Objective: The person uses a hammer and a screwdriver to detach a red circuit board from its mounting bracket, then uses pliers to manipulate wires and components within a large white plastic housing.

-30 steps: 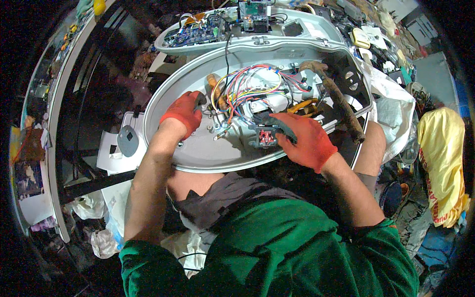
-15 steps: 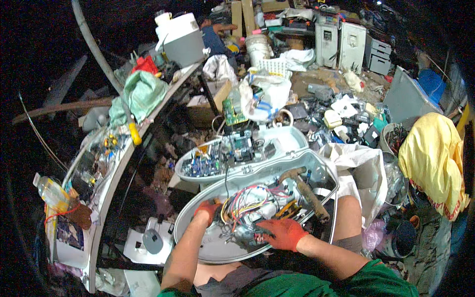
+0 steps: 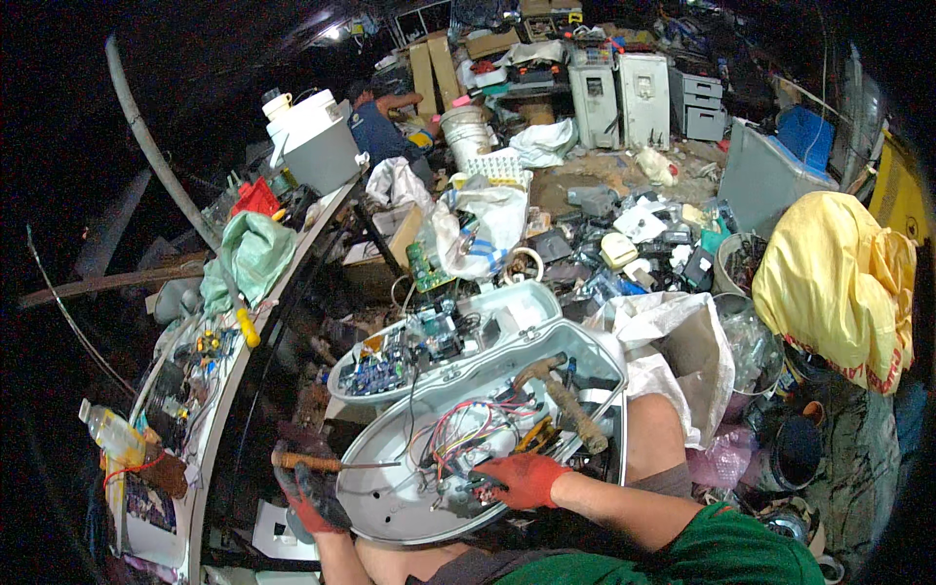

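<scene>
Across my lap lies a large pale grey oval casing, its hollow side up. Red, yellow and black wires lie tangled in it. My left hand, in a red and dark glove, is closed round a screwdriver with a worn brown-orange handle; its thin shaft reaches over the casing's left rim. My right hand, in a red glove, is inside the casing with fingers closed at a small part by the wires; what they grip is mostly hidden. A hammer rests at the casing's right end, beside yellow-handled pliers.
Behind the casing, a second grey shell holds circuit boards and parts. A white sack stands at its right, near a yellow sack. A littered bench edge runs along the left. Farther back, a person bends near a white bucket.
My left hand has come out of the casing to its left side and now holds a screwdriver. The right hand stays at the wires. The whole view has shifted.
</scene>
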A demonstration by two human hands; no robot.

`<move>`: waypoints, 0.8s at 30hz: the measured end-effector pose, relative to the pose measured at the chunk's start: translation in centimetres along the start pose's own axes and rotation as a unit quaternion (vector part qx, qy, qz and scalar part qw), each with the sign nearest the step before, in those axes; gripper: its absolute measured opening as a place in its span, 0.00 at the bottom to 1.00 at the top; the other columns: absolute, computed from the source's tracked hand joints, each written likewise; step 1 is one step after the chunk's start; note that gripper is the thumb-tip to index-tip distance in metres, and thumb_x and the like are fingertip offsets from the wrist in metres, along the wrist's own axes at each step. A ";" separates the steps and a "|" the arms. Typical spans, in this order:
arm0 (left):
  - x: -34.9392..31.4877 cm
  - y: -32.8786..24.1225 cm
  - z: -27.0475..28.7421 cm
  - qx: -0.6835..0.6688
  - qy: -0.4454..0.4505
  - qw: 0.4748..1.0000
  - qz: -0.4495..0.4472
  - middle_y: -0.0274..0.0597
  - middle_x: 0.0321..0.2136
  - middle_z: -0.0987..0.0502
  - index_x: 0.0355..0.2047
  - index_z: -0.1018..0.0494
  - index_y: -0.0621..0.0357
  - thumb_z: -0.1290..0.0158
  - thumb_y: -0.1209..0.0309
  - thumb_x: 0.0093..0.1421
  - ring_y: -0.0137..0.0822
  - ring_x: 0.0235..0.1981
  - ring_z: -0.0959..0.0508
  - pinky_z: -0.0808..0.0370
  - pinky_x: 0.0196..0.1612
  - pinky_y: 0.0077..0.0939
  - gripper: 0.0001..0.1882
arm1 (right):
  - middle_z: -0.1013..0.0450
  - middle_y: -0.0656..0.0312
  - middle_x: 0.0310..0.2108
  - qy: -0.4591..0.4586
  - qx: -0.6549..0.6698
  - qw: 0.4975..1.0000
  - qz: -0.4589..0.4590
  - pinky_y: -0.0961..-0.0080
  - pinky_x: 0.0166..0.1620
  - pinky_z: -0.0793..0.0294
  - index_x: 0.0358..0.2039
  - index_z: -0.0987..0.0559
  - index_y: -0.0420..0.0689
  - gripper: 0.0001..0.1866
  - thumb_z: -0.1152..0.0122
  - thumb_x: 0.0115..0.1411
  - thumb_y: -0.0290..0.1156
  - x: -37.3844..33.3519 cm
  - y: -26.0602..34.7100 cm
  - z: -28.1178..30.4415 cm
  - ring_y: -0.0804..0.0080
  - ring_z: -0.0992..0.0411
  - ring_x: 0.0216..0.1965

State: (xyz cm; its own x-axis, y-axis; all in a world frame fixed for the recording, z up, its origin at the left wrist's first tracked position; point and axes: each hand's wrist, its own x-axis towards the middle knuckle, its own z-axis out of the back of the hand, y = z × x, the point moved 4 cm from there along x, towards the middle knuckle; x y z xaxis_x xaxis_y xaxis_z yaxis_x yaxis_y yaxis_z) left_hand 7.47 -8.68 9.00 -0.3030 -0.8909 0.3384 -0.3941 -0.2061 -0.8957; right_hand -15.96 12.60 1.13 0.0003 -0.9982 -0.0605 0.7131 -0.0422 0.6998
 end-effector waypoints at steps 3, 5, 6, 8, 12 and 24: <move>-1.2 0.0 -1.2 -0.012 -0.038 0.997 0.064 0.41 0.55 0.36 0.63 0.46 0.40 0.49 0.51 0.61 0.45 0.50 0.30 0.27 0.49 0.49 0.33 | 0.31 0.46 0.52 0.000 0.008 1.000 0.013 0.57 0.56 0.33 0.59 0.34 0.45 0.28 0.46 0.59 0.41 0.0 0.6 0.2 0.47 0.31 0.52; -3.0 0.4 -4.4 -0.047 -0.088 0.984 0.149 0.41 0.50 0.33 0.63 0.48 0.33 0.51 0.53 0.62 0.46 0.45 0.27 0.23 0.40 0.50 0.31 | 0.32 0.47 0.54 -0.001 -0.004 1.000 -0.004 0.58 0.57 0.34 0.60 0.34 0.48 0.28 0.47 0.59 0.41 0.6 -1.3 -0.2 0.48 0.32 0.53; -3.2 2.1 -4.0 -0.049 -0.061 0.985 0.156 0.39 0.49 0.33 0.64 0.48 0.33 0.50 0.51 0.61 0.45 0.46 0.27 0.23 0.41 0.48 0.32 | 0.32 0.48 0.55 0.007 0.000 1.000 -0.008 0.58 0.57 0.34 0.60 0.34 0.50 0.28 0.47 0.58 0.40 0.7 -1.7 -1.1 0.48 0.32 0.54; -3.4 5.2 -3.7 -0.029 -0.003 0.988 0.154 0.37 0.49 0.33 0.64 0.49 0.38 0.49 0.50 0.61 0.43 0.45 0.27 0.24 0.43 0.46 0.34 | 0.33 0.48 0.55 0.020 -0.024 0.998 -0.059 0.59 0.58 0.34 0.61 0.35 0.50 0.29 0.47 0.58 0.41 0.7 -1.8 -0.9 0.49 0.33 0.55; -5.5 3.7 -7.4 0.059 0.042 0.996 0.050 0.43 0.46 0.30 0.64 0.49 0.45 0.55 0.53 0.66 0.42 0.40 0.25 0.23 0.42 0.43 0.29 | 0.31 0.44 0.52 -0.051 -0.025 0.998 -0.017 0.59 0.57 0.34 0.56 0.32 0.42 0.29 0.48 0.58 0.45 0.1 -3.1 -2.1 0.48 0.32 0.54; -9.1 3.4 -3.9 0.155 0.047 0.987 0.015 0.56 0.44 0.27 0.65 0.52 0.63 0.50 0.71 0.63 0.44 0.43 0.23 0.28 0.50 0.39 0.34 | 0.27 0.48 0.43 -0.055 0.031 0.998 -0.008 0.57 0.51 0.30 0.51 0.29 0.45 0.21 0.45 0.56 0.33 0.8 -0.9 -0.6 0.47 0.29 0.46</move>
State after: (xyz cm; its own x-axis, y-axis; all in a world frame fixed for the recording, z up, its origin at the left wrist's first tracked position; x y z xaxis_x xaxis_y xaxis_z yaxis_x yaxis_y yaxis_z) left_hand 5.47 0.29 4.02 -0.3950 -0.8599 0.3233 -0.1048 -0.3075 -0.9458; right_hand -16.15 11.91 0.05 -0.0900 -0.9959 0.0040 0.6682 -0.0573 0.7418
